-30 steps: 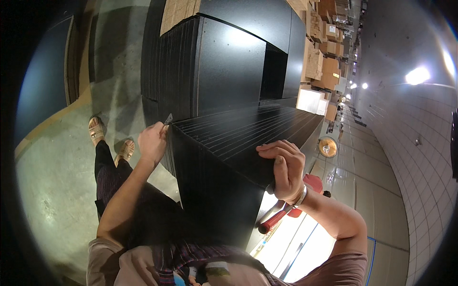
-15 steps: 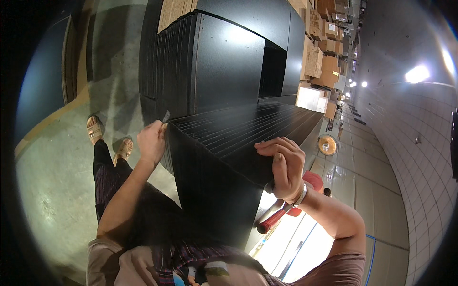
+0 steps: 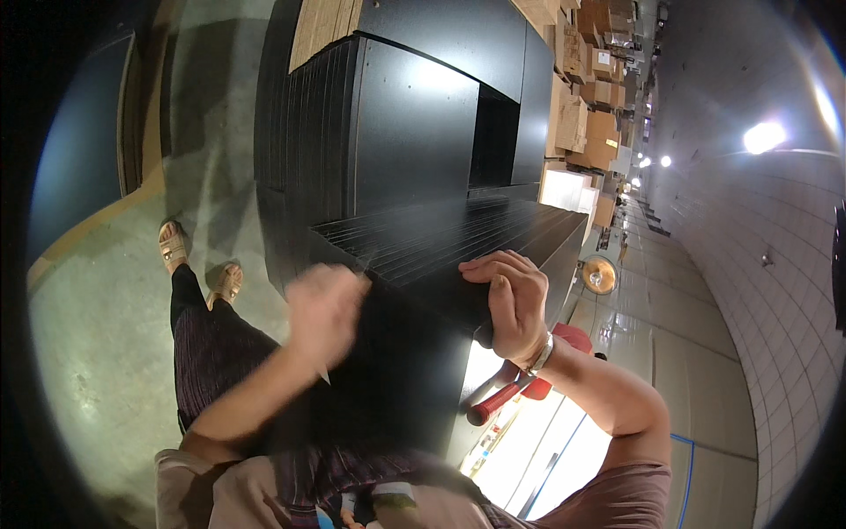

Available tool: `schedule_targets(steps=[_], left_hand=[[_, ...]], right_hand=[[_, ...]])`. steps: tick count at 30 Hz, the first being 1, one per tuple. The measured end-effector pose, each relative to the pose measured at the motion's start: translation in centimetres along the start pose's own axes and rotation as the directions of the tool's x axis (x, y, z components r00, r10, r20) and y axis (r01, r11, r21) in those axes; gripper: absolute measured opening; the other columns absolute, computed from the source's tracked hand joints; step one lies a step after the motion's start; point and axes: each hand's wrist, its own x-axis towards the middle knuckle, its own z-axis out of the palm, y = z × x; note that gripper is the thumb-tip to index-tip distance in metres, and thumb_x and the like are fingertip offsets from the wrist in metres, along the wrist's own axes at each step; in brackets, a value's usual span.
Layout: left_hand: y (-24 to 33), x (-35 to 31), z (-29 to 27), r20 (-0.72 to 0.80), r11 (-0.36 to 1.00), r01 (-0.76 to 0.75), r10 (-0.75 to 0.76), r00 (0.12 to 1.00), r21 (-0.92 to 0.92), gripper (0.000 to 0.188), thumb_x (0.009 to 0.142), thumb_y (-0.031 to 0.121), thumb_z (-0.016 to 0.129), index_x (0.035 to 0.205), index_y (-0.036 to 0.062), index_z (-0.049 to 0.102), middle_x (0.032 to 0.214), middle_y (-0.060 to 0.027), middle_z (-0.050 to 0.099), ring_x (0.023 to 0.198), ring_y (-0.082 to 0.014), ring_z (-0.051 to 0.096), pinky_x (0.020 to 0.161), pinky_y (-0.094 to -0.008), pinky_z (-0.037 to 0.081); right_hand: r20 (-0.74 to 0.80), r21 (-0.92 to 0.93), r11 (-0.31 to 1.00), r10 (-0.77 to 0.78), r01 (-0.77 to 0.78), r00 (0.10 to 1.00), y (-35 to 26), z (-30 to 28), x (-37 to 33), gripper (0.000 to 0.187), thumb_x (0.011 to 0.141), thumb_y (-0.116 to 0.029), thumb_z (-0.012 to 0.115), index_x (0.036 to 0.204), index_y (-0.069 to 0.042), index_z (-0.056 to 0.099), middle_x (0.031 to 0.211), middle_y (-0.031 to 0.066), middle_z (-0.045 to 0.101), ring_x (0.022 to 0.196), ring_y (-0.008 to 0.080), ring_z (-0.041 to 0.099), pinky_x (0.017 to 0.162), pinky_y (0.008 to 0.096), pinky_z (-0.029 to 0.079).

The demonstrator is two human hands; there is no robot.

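Black panels (image 3: 441, 238) stand packed edge to edge in front of me, the nearest one showing its broad dark face (image 3: 397, 370). At that panel's upper left, my left hand (image 3: 324, 309) is closed and smeared by motion. A small pale pointed tip (image 3: 324, 377) sticks out below it, part of a thin, blade-like tool mostly hidden in the fist. My right hand (image 3: 511, 300) rests at the right end of the panels' top edges, its fingers extended over them and its thumb apart. A wristband (image 3: 542, 354) circles the right wrist.
A taller stack of black panels (image 3: 414, 132) rises behind, with cardboard (image 3: 322, 31) on top. A red handle (image 3: 493, 408) projects below my right wrist. Dark boards (image 3: 79, 150) lean at the left; cardboard boxes (image 3: 602, 137) line the far right. Sandalled feet (image 3: 172, 242) stand on the floor.
My left hand has moved right and nearer along the panel's top edge; the tool's tip pointed up before and a tip now shows below the fist. My right hand stays on the panels.
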Motion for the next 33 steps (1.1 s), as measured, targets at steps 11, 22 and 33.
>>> schedule_targets(steps=[11, 22, 33], left_hand=[[-1.3, 0.6, 0.0, 0.018, 0.971, 0.171, -0.17, 0.985, -0.17, 0.034, 0.094, 0.026, 0.061, 0.073, -0.0004, 0.055, 0.063, -0.0204, 0.05, 0.056, -0.0365, 0.048, 0.053, -0.0445, 0.039], [-4.9, -0.3, 0.4, 0.126, 0.896, 0.445, -0.44, 0.889, -0.009, 0.034, 0.094, 0.032, 0.06, 0.075, 0.0041, 0.056, 0.067, -0.0162, 0.054, 0.065, -0.0375, 0.054, 0.059, -0.045, 0.04], [-13.6, -1.8, 2.1, 0.028, 0.792, 0.609, -0.61, 0.792, 0.035, 0.034, 0.094, 0.031, 0.059, 0.076, 0.003, 0.054, 0.068, -0.0175, 0.053, 0.064, -0.037, 0.053, 0.058, -0.0435, 0.039]], right_hand=[[0.012, -0.007, 1.0, 0.012, -0.012, 1.0, 0.0, 0.1, 0.1, 0.03, 0.084, -0.015, 0.045, 0.077, 0.002, 0.068, 0.087, 0.0161, 0.071, 0.074, 0.0316, 0.064, 0.072, 0.0403, 0.048], [0.019, 0.007, 1.0, 0.03, -0.03, 0.999, -0.2, -0.2, -0.4, 0.028, 0.084, -0.014, 0.046, 0.078, 0.002, 0.068, 0.088, 0.0157, 0.072, 0.074, 0.0306, 0.064, 0.071, 0.0391, 0.048], [0.02, 0.013, 1.0, 0.001, -0.001, 1.0, -0.1, 0.0, 0.1, 0.028, 0.082, -0.015, 0.047, 0.078, 0.003, 0.068, 0.088, 0.0167, 0.072, 0.072, 0.0291, 0.064, 0.069, 0.0388, 0.048]])
